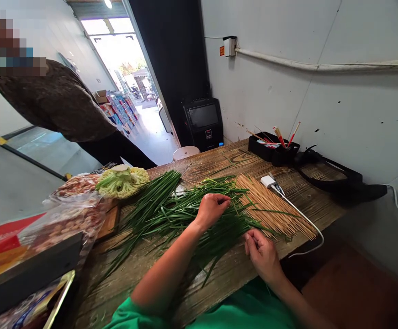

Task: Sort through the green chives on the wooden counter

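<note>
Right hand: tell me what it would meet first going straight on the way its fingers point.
The right hand would likely meet the green stalks first; whether it touches them now is unclear.

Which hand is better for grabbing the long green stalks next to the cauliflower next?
Probably the left hand: it's over the green stalks, on the side nearer the cauliflower. The right hand is farther away, near the thin sticks.

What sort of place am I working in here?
Likely a small eatery's food-prep corner: long, thin green stalks and slim tan wooden skewers lie on a brown wooden table, with a round, pale yellow-green cauliflower nearby.
</note>
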The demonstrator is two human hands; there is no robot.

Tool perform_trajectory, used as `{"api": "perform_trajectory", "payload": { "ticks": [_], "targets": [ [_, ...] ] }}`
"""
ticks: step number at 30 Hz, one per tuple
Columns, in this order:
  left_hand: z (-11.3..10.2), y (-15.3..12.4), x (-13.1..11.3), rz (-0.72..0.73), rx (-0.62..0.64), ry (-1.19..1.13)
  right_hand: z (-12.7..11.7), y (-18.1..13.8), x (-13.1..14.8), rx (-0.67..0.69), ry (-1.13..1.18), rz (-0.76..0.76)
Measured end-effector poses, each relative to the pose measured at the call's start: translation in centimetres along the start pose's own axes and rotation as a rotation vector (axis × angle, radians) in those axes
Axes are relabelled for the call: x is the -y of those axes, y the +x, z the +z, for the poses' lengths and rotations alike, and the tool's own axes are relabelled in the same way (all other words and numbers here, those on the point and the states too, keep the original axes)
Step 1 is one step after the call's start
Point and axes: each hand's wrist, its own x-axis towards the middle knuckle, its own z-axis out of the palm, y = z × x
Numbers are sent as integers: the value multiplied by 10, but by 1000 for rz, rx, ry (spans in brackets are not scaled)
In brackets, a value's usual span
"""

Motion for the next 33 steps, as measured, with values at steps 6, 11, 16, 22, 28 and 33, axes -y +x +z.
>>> {"api": "perform_trajectory", "payload": {
  "ticks": [6,11,16,22,28,33],
  "targets": [
    [-6,-10,-4,143,284,-10,0,0,-1,-32,-47,-4],
    [-26,-12,-3,278,494,113,-1,-1,-2,-55,-51,-1],
    [-39,14,24,64,-5,466,1,-1,-4,-34,-39,-10],
    [-23,40,45,64,94,555,0,0,-3,-32,-21,-14],
    [-12,51,44,23,108,453,-1,-1,-4,-23,-15,-19],
    [-9,58,44,49,78,501,0,-2,-4,-9,-5,-8]
  ]
}}
